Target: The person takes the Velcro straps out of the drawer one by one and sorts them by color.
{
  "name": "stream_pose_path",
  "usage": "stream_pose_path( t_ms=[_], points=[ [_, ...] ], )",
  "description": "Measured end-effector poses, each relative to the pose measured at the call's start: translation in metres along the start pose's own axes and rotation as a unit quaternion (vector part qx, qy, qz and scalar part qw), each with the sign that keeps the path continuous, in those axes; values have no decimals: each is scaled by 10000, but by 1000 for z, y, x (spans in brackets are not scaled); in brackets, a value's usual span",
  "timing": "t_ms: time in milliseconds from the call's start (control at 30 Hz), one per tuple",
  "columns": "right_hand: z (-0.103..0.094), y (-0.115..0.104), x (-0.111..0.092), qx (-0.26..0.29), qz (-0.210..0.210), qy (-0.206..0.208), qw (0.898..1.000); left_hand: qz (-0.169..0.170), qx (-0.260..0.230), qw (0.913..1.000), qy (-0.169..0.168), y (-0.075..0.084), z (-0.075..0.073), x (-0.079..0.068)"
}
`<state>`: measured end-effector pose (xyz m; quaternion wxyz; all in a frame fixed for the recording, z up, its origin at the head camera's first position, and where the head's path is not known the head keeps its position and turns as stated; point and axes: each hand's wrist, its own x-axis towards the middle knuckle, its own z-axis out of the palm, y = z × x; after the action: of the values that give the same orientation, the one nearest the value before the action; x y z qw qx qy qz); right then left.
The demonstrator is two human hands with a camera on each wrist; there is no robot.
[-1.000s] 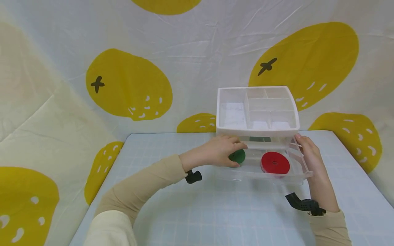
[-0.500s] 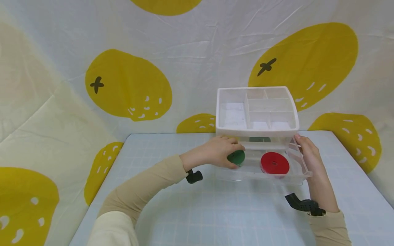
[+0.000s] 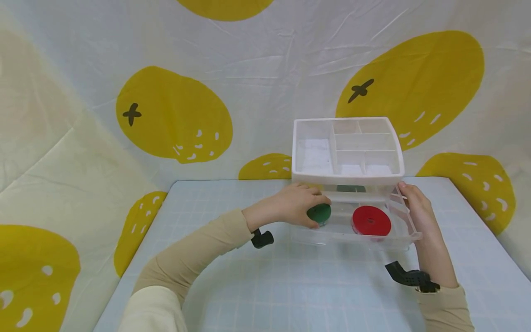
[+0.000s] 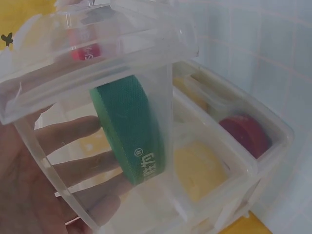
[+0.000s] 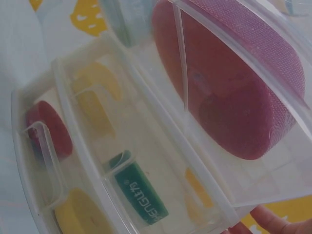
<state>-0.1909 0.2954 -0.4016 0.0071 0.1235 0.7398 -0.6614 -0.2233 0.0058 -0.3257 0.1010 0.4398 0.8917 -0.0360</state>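
A white plastic organizer (image 3: 347,175) stands on the table with its clear drawer (image 3: 352,237) pulled out toward me. My left hand (image 3: 290,207) grips a green tape roll (image 3: 319,213) at the drawer's left end; through the clear plastic the left wrist view shows the green roll (image 4: 129,126) lying against my fingers. A red tape roll (image 3: 371,220) lies flat in the drawer's right part. My right hand (image 3: 419,207) holds the drawer's right wall. The right wrist view looks up through the drawer at the red roll (image 5: 229,92).
The organizer's top tray (image 3: 315,124) has several compartments. Lower drawers hold a yellow roll (image 4: 197,168), a red roll (image 4: 246,134) and a green roll (image 5: 141,192). The light blue gridded table (image 3: 290,286) meets a lemon-print cloth (image 3: 174,115) behind.
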Motion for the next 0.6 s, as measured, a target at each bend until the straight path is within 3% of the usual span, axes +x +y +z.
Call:
stream_pose_path(
  t_ms=[367, 600],
  points=[
    [-1, 1, 0, -72, -137, 61, 9999, 71, -103, 9993, 345, 1, 4, 0],
    [-1, 3, -1, -36, -254, 59, 9997, 218, -232, 9963, 795, -1, 6, 2]
  ],
)
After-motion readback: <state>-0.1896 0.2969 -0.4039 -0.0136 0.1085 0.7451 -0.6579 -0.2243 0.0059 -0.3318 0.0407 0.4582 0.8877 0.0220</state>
